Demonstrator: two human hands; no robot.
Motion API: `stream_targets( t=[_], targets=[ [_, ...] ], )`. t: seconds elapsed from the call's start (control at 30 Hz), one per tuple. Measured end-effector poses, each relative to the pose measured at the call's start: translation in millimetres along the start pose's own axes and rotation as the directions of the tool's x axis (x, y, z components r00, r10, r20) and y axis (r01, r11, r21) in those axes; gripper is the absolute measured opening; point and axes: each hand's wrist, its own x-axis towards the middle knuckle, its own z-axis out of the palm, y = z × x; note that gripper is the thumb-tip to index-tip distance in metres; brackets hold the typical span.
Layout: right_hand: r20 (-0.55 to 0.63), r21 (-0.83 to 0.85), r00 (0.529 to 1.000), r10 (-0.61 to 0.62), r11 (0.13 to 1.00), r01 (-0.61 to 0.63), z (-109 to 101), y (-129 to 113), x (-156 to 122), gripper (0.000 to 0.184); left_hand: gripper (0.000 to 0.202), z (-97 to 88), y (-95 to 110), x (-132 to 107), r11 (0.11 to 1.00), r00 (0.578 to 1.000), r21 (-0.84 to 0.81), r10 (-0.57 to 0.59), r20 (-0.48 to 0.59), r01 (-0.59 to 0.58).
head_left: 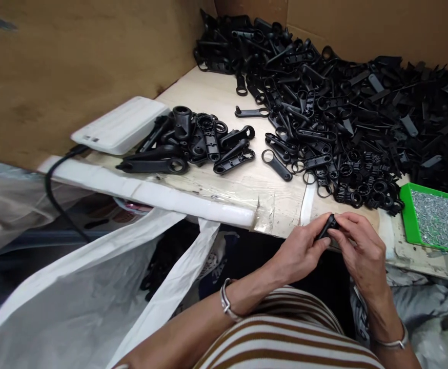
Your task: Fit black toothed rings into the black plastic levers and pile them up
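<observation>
Both my hands meet at the table's front edge around one small black plastic part [327, 226]. My left hand [303, 248] pinches its lower end with curled fingers. My right hand [362, 247] closes over its other end from the right. A large heap of black plastic lever parts [347, 113] covers the table behind my hands. A smaller pile of assembled black parts [197, 141] lies to the left. A green tray [407, 215] filled with small silver screws sits just right of my right hand.
A white flat box [120, 125] with a black cable [55, 189] rests at the table's left corner. A white plastic bag [85, 297] hangs open below the table edge with dark parts inside. Cardboard walls [74, 61] enclose the worktable [224, 97].
</observation>
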Motion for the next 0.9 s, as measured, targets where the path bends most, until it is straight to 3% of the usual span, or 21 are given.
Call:
stream_targets(
  t=[0.1, 0.23, 0.4, 0.57, 0.67, 0.77, 0.83, 0.9],
  targets=[
    [0.018, 0.085, 0.997, 0.075, 0.993, -0.076, -7, 0, -3, 0.019, 0.033, -4.2, 8, 2, 0.984, 0.998, 0.171, 0.042, 0.040, -0.048],
    [0.072, 0.199, 0.972, 0.225, 0.951, -0.235, -19, 9, -10, 0.023, 0.025, -8.4, 18, 1, 0.961, 0.998, 0.271, 0.040, 0.052, -0.053],
    [0.259, 0.215, 0.911, 0.321, 0.900, -0.379, -21, 13, -13, 0.041, 0.040, -4.5, 14, -6, 0.974, 0.995, 0.208, 0.086, 0.045, -0.094],
    [0.359, 0.166, 0.858, 0.368, 0.879, -0.447, -3, -7, 4, 0.048, 0.038, -9.3, 10, -9, 0.977, 0.994, 0.199, 0.096, -0.061, -0.082],
    [0.422, 0.210, 0.875, 0.239, 0.913, -0.351, 11, -17, 27, 0.047, 0.036, -30.2, 19, -16, 0.924, 0.977, 0.369, 0.161, -0.141, -0.099],
    [0.377, 0.178, 0.925, 0.058, 0.975, -0.133, 28, -25, 53, 0.042, 0.037, -65.3, 31, -25, 0.753, 0.907, 0.656, 0.306, -0.289, -0.045],
    [0.317, 0.032, 0.946, -0.064, 0.998, 0.056, 41, -30, 70, 0.038, 0.037, -93.6, 36, -29, 0.607, 0.829, 0.789, 0.393, -0.398, 0.092],
    [0.335, -0.152, 0.930, -0.149, 0.966, 0.209, 52, -35, 83, 0.033, 0.036, -121.9, 39, -31, 0.463, 0.757, 0.836, 0.421, -0.499, 0.294]
  ],
)
